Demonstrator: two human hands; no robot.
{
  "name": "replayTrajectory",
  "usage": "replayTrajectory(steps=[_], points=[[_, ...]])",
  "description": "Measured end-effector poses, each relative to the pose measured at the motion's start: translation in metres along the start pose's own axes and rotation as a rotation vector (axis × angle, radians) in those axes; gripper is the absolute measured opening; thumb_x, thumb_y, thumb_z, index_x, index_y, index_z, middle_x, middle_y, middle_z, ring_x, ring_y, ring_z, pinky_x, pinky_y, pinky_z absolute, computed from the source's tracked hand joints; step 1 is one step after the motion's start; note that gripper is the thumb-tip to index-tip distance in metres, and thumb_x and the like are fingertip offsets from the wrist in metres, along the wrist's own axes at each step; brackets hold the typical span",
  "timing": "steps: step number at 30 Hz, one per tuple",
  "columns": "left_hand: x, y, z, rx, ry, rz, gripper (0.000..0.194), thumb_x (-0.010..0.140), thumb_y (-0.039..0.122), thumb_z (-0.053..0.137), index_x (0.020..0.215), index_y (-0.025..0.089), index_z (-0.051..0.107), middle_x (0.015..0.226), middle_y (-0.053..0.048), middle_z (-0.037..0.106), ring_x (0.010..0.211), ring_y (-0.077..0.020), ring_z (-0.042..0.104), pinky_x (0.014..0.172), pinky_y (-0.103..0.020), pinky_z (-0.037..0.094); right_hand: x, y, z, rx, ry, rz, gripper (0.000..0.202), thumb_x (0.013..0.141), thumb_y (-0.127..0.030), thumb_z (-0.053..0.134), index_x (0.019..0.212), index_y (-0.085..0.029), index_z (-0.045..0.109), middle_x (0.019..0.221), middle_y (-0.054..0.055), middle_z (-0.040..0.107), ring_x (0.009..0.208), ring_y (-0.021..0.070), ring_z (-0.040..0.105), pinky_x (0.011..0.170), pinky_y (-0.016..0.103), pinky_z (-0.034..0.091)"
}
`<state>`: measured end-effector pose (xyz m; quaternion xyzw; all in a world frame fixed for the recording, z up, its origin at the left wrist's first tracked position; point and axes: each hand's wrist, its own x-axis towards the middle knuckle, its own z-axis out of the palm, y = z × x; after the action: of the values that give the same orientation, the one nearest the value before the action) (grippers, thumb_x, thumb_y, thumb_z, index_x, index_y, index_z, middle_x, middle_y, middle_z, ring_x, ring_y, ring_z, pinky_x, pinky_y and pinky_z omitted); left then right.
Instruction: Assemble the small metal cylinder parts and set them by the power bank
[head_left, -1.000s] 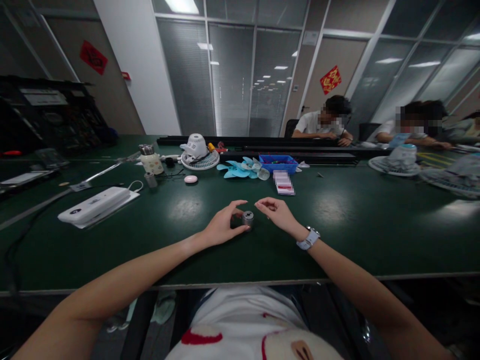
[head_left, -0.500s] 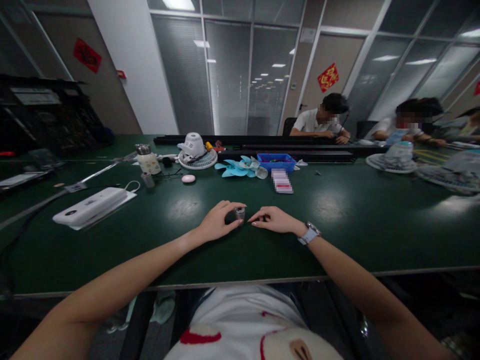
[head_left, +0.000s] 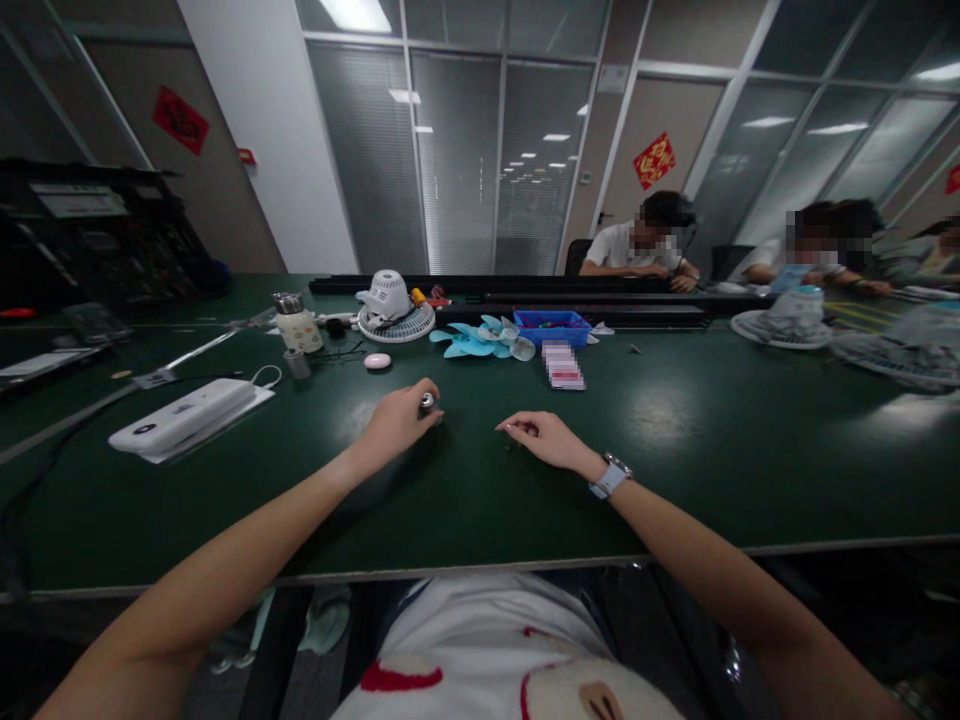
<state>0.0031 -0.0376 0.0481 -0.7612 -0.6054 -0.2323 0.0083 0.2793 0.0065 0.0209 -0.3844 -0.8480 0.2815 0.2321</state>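
My left hand (head_left: 397,425) grips a small silver metal cylinder (head_left: 427,401) between thumb and fingers, just above or on the green table. Only the cylinder's top end shows; the fingers cover the rest. To the right, my right hand (head_left: 546,440) hovers low over the tabletop, thumb and fingertips drawn together. Whatever may be in that pinch is too small to make out. Tiny dark bits (head_left: 508,448) lie on the table just below its fingertips.
Behind my hands stand a white fan part (head_left: 388,298), light-blue fan blades (head_left: 480,338), a blue bin (head_left: 553,328) and a pink oval object (head_left: 377,361). A flask (head_left: 296,325), a second metal cylinder (head_left: 297,364) and a white device (head_left: 184,415) are leftward. Co-workers sit across, right.
My left hand has carried the metal cylinder left and slightly away from me, apart from my right hand. My right hand has barely moved; its fingertips are closer together, with small bits showing below.
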Motion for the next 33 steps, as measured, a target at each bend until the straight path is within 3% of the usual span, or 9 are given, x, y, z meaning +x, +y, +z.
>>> replayTrajectory(steps=[5,9,14,18,20,23,28,30,33], points=[[0.011,-0.047,-0.025,0.384,-0.062,-0.376,0.030,0.086,0.031,0.055,0.113,0.018,0.057,0.103,-0.016,0.066,0.098,-0.0358,0.062,0.077,-0.040,0.046,-0.001,-0.004,-0.001,-0.012,0.000,0.006,0.034,0.092,-0.039,0.049,0.108,-0.021,0.072,0.072,0.001,0.063,0.057,0.0110,0.045,0.053,0.023,0.030],[0.012,-0.090,-0.047,0.414,-0.075,-0.695,0.034,0.084,0.023,0.052,0.116,0.009,0.055,0.112,-0.024,0.061,0.105,-0.0398,0.058,0.081,-0.044,0.046,-0.001,-0.005,0.000,-0.026,0.005,0.011,0.033,0.092,-0.038,0.049,0.106,-0.020,0.072,0.072,0.001,0.063,0.057,0.0109,0.045,0.054,0.024,0.030],[0.005,-0.122,-0.066,0.392,-0.035,-0.852,0.039,0.082,0.013,0.047,0.118,0.000,0.051,0.119,-0.030,0.055,0.109,-0.0407,0.055,0.081,-0.046,0.044,-0.001,-0.003,0.000,-0.015,0.026,0.043,0.032,0.091,-0.037,0.050,0.107,-0.021,0.071,0.070,0.000,0.061,0.054,0.0107,0.044,0.052,0.024,0.029],[0.005,-0.125,-0.064,0.439,0.025,-0.880,0.036,0.083,0.013,0.047,0.115,-0.002,0.052,0.120,-0.031,0.054,0.117,-0.0427,0.048,0.092,-0.056,0.032,0.001,-0.001,0.001,0.023,0.098,0.052,0.031,0.090,-0.035,0.051,0.110,-0.021,0.070,0.068,-0.001,0.057,0.052,0.0103,0.042,0.050,0.024,0.028],[0.007,-0.114,-0.056,0.525,0.156,-0.764,0.037,0.084,0.017,0.049,0.116,-0.002,0.052,0.124,-0.032,0.051,0.120,-0.0446,0.043,0.096,-0.059,0.026,0.002,-0.001,0.001,0.049,0.168,0.040,0.031,0.089,-0.033,0.050,0.111,-0.021,0.069,0.068,-0.001,0.056,0.053,0.0104,0.042,0.050,0.024,0.029],[0.010,-0.076,-0.036,0.491,0.292,-0.385,0.040,0.088,0.024,0.050,0.123,0.005,0.053,0.131,-0.026,0.049,0.122,-0.0398,0.043,0.100,-0.055,0.028,0.002,-0.001,0.002,0.085,0.285,0.029,0.030,0.089,-0.030,0.050,0.112,-0.022,0.067,0.070,-0.001,0.055,0.055,0.0106,0.044,0.052,0.024,0.032],[-0.003,0.015,0.010,0.048,-0.079,0.391,0.044,0.095,0.042,0.043,0.133,0.021,0.049,0.145,-0.010,0.044,0.134,-0.0241,0.039,0.109,-0.042,0.030,0.001,-0.006,0.001,0.144,0.385,0.004,0.031,0.086,-0.023,0.048,0.113,-0.019,0.064,0.077,-0.001,0.055,0.053,0.0092,0.043,0.052,0.024,0.034],[-0.012,0.040,0.026,-0.039,-0.183,0.556,0.047,0.096,0.043,0.042,0.139,0.024,0.044,0.151,-0.007,0.036,0.140,-0.0214,0.031,0.114,-0.041,0.025,0.001,-0.009,0.001,0.166,0.402,-0.001,0.032,0.085,-0.021,0.048,0.113,-0.017,0.062,0.076,-0.001,0.054,0.051,0.0087,0.041,0.051,0.024,0.033],[-0.019,0.056,0.039,-0.101,-0.249,0.646,0.046,0.098,0.037,0.040,0.143,0.026,0.041,0.152,-0.005,0.034,0.142,-0.0200,0.027,0.116,-0.042,0.022,0.000,-0.012,0.002,0.195,0.402,-0.002,0.032,0.083,-0.020,0.047,0.112,-0.017,0.061,0.075,-0.002,0.053,0.050,0.0082,0.041,0.049,0.023,0.032]])
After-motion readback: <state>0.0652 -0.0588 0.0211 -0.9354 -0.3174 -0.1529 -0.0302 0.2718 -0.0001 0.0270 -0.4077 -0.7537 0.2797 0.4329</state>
